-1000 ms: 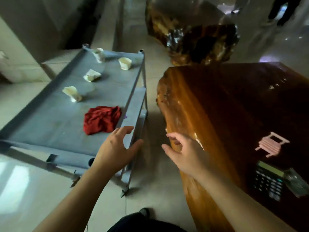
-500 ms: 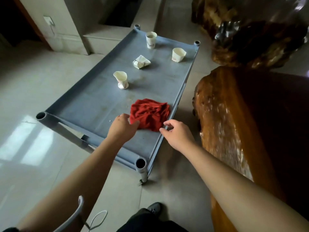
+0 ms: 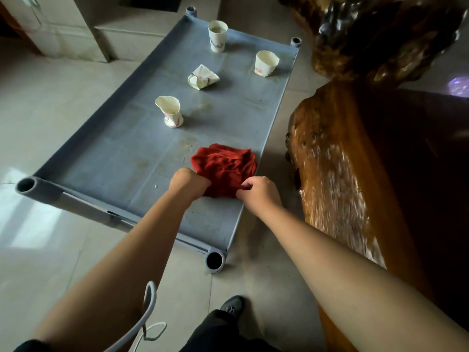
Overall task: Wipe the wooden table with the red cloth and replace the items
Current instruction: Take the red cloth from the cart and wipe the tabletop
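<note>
The red cloth (image 3: 224, 166) lies crumpled near the right edge of a low grey shelf (image 3: 121, 158). My left hand (image 3: 189, 182) is closed on the cloth's near left edge. My right hand (image 3: 258, 193) pinches the near right edge with thumb and fingers. The wooden table (image 3: 355, 174), a thick glossy slab, stands to the right of the shelf. Its top is dark and mostly out of view.
Several paper cups stand on the grey shelf: a dented one (image 3: 170, 114), a crushed one (image 3: 202, 77), an upright one (image 3: 217, 35) and a short one (image 3: 265, 62). A carved root block (image 3: 380, 34) sits behind the table. My shoe (image 3: 232, 303) is on the tiled floor.
My view swung left from the table to the shelf. Both hands reached forward and closed on the near edge of the red cloth.
</note>
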Action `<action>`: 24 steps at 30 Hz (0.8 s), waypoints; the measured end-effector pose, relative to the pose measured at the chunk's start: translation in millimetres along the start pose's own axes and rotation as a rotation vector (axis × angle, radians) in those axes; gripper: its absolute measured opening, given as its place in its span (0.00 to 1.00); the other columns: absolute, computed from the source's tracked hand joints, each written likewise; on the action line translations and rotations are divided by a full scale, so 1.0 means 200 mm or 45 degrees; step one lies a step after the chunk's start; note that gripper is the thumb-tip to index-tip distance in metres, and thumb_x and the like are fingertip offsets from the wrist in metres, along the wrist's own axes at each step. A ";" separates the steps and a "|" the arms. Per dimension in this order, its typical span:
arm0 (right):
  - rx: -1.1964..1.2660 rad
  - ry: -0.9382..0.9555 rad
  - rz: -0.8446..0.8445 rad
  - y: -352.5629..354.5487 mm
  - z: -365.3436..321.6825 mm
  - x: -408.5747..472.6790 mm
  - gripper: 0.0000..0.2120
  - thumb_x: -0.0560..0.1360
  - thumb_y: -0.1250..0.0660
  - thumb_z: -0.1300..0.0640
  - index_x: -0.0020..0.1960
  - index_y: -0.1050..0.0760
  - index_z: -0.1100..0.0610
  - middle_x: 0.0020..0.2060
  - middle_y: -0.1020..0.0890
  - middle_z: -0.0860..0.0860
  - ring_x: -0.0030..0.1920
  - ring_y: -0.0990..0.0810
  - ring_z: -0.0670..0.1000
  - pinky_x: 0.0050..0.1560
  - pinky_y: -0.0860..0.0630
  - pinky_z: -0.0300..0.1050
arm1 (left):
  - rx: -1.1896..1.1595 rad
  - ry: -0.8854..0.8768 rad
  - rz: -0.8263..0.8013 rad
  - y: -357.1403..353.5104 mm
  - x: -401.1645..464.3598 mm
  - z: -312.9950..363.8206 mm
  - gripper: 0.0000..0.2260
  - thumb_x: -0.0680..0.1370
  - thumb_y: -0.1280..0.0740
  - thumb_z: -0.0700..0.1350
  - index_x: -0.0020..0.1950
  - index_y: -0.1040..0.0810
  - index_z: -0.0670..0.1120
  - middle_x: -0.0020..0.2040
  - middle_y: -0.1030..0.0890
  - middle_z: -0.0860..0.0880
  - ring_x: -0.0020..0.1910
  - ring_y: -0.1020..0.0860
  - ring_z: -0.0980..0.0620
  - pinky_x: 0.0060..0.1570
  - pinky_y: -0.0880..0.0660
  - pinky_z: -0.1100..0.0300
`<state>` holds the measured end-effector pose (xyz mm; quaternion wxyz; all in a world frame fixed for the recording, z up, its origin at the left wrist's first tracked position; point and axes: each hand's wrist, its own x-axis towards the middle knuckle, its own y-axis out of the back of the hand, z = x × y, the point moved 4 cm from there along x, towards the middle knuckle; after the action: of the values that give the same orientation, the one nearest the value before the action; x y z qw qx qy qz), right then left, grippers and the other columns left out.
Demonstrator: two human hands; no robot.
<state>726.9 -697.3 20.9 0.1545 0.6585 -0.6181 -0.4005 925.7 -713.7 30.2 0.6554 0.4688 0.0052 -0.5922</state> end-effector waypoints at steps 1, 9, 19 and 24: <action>0.059 -0.016 -0.002 0.00 -0.01 0.00 0.03 0.70 0.26 0.53 0.40 0.18 0.52 0.37 0.19 0.47 0.41 0.19 0.51 0.35 0.31 0.42 | -0.056 -0.020 -0.017 0.00 0.00 0.01 0.07 0.71 0.27 0.45 0.41 0.19 0.42 0.37 0.18 0.44 0.36 0.20 0.45 0.29 0.30 0.60; 1.065 -0.417 -0.007 0.05 -0.02 -0.08 0.02 0.74 0.31 0.58 0.45 0.24 0.56 0.42 0.14 0.57 0.41 0.13 0.57 0.47 0.15 0.57 | -0.861 0.077 -0.322 -0.01 -0.08 0.10 0.16 0.75 0.30 0.51 0.58 0.22 0.43 0.48 0.18 0.42 0.46 0.19 0.43 0.49 0.20 0.46; 1.604 -0.378 0.151 0.43 0.18 -0.46 0.04 0.75 0.40 0.67 0.45 0.28 0.61 0.38 0.16 0.58 0.43 0.14 0.60 0.54 0.20 0.61 | -1.074 -0.113 -0.615 -0.22 -0.41 0.38 0.22 0.69 0.23 0.45 0.59 0.22 0.37 0.52 0.16 0.37 0.48 0.15 0.43 0.41 0.19 0.52; 1.714 -0.531 0.427 0.67 0.54 -0.85 0.05 0.77 0.39 0.70 0.48 0.28 0.62 0.52 0.17 0.67 0.52 0.15 0.64 0.59 0.20 0.57 | -0.867 -0.236 -1.011 -0.66 -0.71 0.54 0.17 0.68 0.26 0.40 0.55 0.22 0.39 0.47 0.15 0.40 0.46 0.15 0.45 0.43 0.19 0.53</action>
<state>571.1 -530.7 102.7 -0.3463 0.4170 -0.8401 -0.0211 720.2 -653.1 90.7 0.4935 0.1371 0.3164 -0.7984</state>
